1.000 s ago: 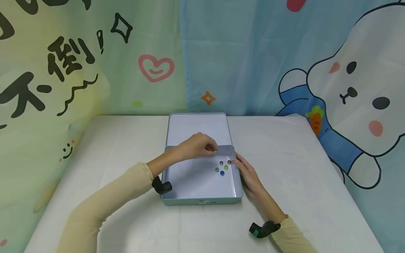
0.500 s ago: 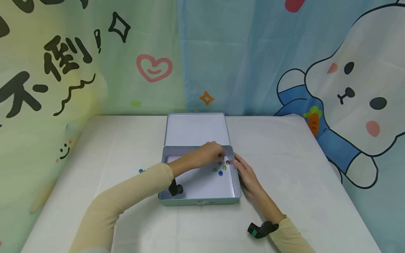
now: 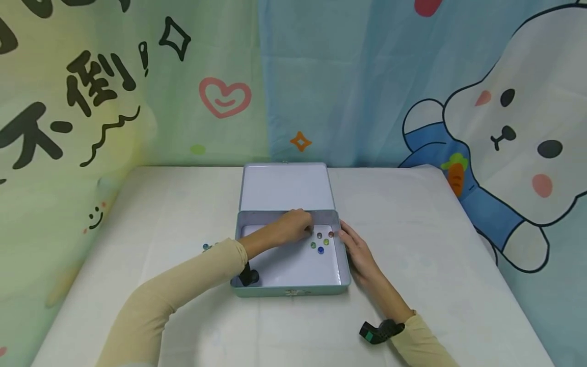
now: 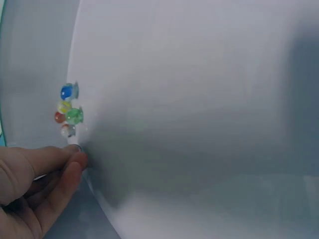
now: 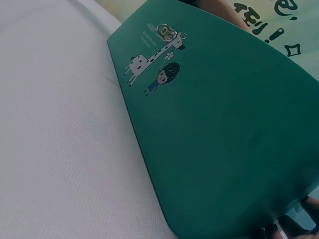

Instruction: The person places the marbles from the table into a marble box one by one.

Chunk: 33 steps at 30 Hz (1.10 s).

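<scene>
My left hand point(image 3: 295, 227) reaches inside an open tin box point(image 3: 293, 291). In the left wrist view its thumb and forefinger pinch a small marble point(image 4: 77, 147), mostly hidden by the fingertips. Close by on the box floor lie several glass marbles: a blue one point(image 4: 66, 92), a yellow one point(image 4: 64, 106), a green one point(image 4: 74, 116), a reddish one point(image 4: 59, 117) and a clear one point(image 4: 67, 131). My right hand point(image 3: 359, 257) holds the box's right wall, thumb at the rim; in the right wrist view only dark fingers point(image 5: 304, 219) show at the lower corner.
The box lid point(image 3: 286, 187) stands raised at the back. More marbles point(image 3: 206, 246) lie on the white tablecloth point(image 3: 183, 204) left of the box, partly hidden by the left sleeve. A printed curtain point(image 3: 321, 92) hangs behind the table.
My left hand first moved right and down into the box toward the marbles, then drew back slightly left, still pinching the marble. My right hand has stayed at the box's side.
</scene>
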### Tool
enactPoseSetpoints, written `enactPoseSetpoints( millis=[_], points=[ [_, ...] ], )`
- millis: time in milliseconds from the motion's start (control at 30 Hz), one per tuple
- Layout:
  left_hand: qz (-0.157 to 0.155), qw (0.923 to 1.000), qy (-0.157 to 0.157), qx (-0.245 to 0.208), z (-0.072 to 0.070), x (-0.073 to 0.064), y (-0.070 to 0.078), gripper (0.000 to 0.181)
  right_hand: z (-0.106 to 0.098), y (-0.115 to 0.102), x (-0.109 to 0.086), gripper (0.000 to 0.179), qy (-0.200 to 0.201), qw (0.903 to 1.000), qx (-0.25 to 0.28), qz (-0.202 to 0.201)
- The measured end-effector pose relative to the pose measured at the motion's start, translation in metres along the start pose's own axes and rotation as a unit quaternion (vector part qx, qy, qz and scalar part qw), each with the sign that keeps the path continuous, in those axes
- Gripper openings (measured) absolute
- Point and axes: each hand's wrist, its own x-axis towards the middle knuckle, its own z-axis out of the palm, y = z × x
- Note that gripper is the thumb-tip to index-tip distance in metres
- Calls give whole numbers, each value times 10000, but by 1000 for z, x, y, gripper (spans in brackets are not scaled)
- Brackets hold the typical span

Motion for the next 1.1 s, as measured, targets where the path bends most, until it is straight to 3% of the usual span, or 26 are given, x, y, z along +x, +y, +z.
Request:
enactPoseSetpoints(
  millis=[233,400,500,600,767,900,1000,1100],
  points=[
    [48,9998,97,154,4,0,1,12,-1,0,1,54,9,10000,-39,-3],
    [-80,9999,18,69,3,-1,1,16,-1,0,0,56,-21,10000,-43,-11],
    [-148,9999,-29,66,-5,-5,2,20,-1,1,-1,57,-18,10000,-7,18],
    [-91,9999,11,-41,-24,-16,5,23,-1,0,-1,57,-14,10000,24,37],
    [-47,9961,556,-680,-71,-53,0,25,0,-2,0,56,23,10000,11,45],
    [-464,9868,1099,-1094,-101,-94,-16,23,1,-3,1,54,56,10000,36,50],
    [-881,9798,1340,-1195,-111,-127,-36,24,2,-2,1,54,68,9999,16,81],
    [-1266,9748,1417,-1165,-105,-156,-58,24,3,-1,1,56,75,9999,24,108]
  ],
)
